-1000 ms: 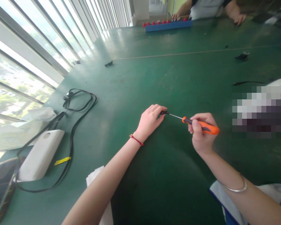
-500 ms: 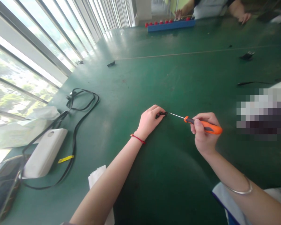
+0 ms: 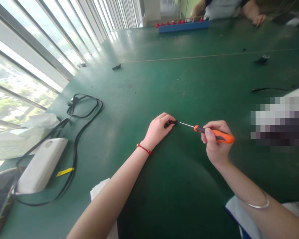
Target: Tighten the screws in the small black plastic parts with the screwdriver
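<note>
Green tabletop [image 3: 144, 86] spreads beneath a barred window [image 3: 40, 53] at upper left. Work seems under way mid-frame: gripped in my right hand [image 3: 217, 142], an orange-handled screwdriver [image 3: 224, 137] has its tip at or just beside a small black part [image 3: 173, 122]; what is done or left, I cannot tell. My left hand [image 3: 158, 127] pinches that part, its right end poking past the fingertips.

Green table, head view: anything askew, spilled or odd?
No spill or damage visible. Untidiest: the black cable sprawls in loose loops around the white box on the left. A blocky, pixelated patch hides something at right; can't judge it. Screwdriver and small black part in hand: nothing odd.
</note>
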The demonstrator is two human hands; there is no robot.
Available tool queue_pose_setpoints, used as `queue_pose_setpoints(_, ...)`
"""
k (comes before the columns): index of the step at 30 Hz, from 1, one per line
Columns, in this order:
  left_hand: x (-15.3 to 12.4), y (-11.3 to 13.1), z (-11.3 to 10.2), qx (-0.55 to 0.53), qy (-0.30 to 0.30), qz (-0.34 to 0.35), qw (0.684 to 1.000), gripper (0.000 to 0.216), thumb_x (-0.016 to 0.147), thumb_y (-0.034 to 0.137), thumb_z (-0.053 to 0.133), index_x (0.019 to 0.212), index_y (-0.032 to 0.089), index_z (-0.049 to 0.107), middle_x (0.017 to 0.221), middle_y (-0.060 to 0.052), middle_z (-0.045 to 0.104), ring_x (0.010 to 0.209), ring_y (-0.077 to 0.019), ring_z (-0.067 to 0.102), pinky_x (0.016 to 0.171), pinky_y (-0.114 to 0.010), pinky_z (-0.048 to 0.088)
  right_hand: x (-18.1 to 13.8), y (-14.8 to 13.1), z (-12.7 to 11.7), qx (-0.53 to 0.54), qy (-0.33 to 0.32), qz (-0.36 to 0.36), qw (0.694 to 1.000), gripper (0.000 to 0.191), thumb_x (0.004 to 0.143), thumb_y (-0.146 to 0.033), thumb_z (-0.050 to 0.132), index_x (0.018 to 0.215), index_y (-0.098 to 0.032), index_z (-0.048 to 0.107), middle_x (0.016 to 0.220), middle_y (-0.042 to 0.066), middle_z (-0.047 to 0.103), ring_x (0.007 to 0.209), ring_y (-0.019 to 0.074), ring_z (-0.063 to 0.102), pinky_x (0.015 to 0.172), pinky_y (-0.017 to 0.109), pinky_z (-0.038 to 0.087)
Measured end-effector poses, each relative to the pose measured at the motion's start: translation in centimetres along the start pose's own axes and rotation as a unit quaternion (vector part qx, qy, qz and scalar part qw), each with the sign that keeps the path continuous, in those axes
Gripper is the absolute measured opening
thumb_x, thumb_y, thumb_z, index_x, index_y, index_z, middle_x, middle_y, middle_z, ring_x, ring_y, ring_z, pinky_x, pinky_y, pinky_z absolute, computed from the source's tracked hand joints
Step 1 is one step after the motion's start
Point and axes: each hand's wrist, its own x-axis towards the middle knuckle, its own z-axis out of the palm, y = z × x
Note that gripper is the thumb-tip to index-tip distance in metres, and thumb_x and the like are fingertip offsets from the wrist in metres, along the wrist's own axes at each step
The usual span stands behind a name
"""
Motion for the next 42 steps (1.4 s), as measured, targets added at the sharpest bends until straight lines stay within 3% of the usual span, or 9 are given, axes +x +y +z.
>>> queue_pose_setpoints(17, 0.1, 0.0, 0.0, 0.004, 0.013, 0.003, 1.0, 0.01, 0.082, 0.013, 0.058, 0.087, 0.018, 0.065, 0.088, -0.003, 0.065, 0.079, -0.0141, 0.061, 0.073, -0.026, 0.051, 0.2, -0.3, 0.1, -0.007, -0.024, 0.004, 1.0, 0.015, 0.084, -0.033, 0.061, 0.077, -0.02, 0.056, 0.06, -0.004, 0.053, 0.046, 0.01, 0.049, 0.044, 0.025, 0.038)
queue_pose_setpoints(22, 0.2, -0.1, -0.1, -0.005, 0.017, -0.003, 1.0, 0.01, 0.082, 0.012, 0.059, 0.087, 0.018, 0.066, 0.089, -0.002, 0.065, 0.078, -0.0128, 0.061, 0.074, -0.025, 0.051, 0.5, -1.6, 0.1, -0.069, -0.038, -0.027, 0.997, 0.014, 0.084, -0.029, 0.06, 0.074, -0.02, 0.058, 0.054, -0.006, 0.051, 0.044, 0.0082, 0.046, 0.044, 0.022, 0.036)
queue_pose_setpoints(25, 0.2, -0.2, -0.1, -0.009, 0.019, -0.01, 1.0, 0.009, 0.081, 0.013, 0.06, 0.086, 0.018, 0.066, 0.087, -0.002, 0.065, 0.076, -0.0122, 0.061, 0.073, -0.024, 0.051, 0.6, -1.7, 0.3, -0.08, -0.007, -0.037, 0.996, 0.006, 0.079, -0.022, 0.064, 0.079, -0.021, 0.058, 0.066, -0.003, 0.056, 0.052, 0.0093, 0.051, 0.049, 0.023, 0.041)
queue_pose_setpoints(28, 0.2, -0.2, -0.1, -0.013, 0.027, -0.019, 0.999, 0.008, 0.081, 0.013, 0.061, 0.085, 0.018, 0.066, 0.086, -0.001, 0.066, 0.076, -0.0121, 0.061, 0.072, -0.023, 0.05, 0.8, -1.2, 0.4, -0.034, 0.014, -0.058, 0.998, 0.022, 0.072, -0.017, 0.067, 0.091, -0.022, 0.055, 0.083, -0.001, 0.056, 0.061, 0.0112, 0.055, 0.054, 0.026, 0.045)
queue_pose_setpoints(31, 0.2, -0.3, -0.1, -0.011, 0.03, -0.025, 0.999, 0.008, 0.08, 0.013, 0.062, 0.085, 0.018, 0.067, 0.085, -0.001, 0.066, 0.074, -0.0121, 0.061, 0.07, -0.023, 0.05, 0.8, -1.0, 0.3, 0.002, -0.008, -0.044, 0.999, 0.023, 0.075, -0.018, 0.064, 0.095, -0.022, 0.053, 0.071, -0.004, 0.052, 0.055, 0.011, 0.051, 0.051, 0.026, 0.043)
queue_pose_setpoints(35, 0.2, -0.3, -0.1, -0.006, 0.032, -0.029, 0.999, 0.008, 0.079, 0.014, 0.063, 0.084, 0.018, 0.068, 0.082, -0.001, 0.065, 0.072, -0.0118, 0.06, 0.068, -0.023, 0.049, 0.5, -1.6, 0.1, -0.066, -0.03, -0.013, 0.997, 0.005, 0.082, -0.024, 0.061, 0.081, -0.021, 0.057, 0.054, -0.007, 0.047, 0.043, 0.0089, 0.044, 0.044, 0.024, 0.036)
queue_pose_setpoints(42, 0.3, -0.4, -0.1, -0.015, 0.037, -0.039, 0.998, 0.014, 0.077, 0.013, 0.064, 0.089, 0.019, 0.067, 0.084, 0.0, 0.068, 0.073, -0.012, 0.061, 0.071, -0.024, 0.051, 0.6, -1.7, 0.5, -0.024, 0.0, -0.06, 0.998, 0.025, 0.074, -0.017, 0.066, 0.094, -0.024, 0.051, 0.075, -0.003, 0.053, 0.06, 0.0123, 0.054, 0.052, 0.028, 0.045)
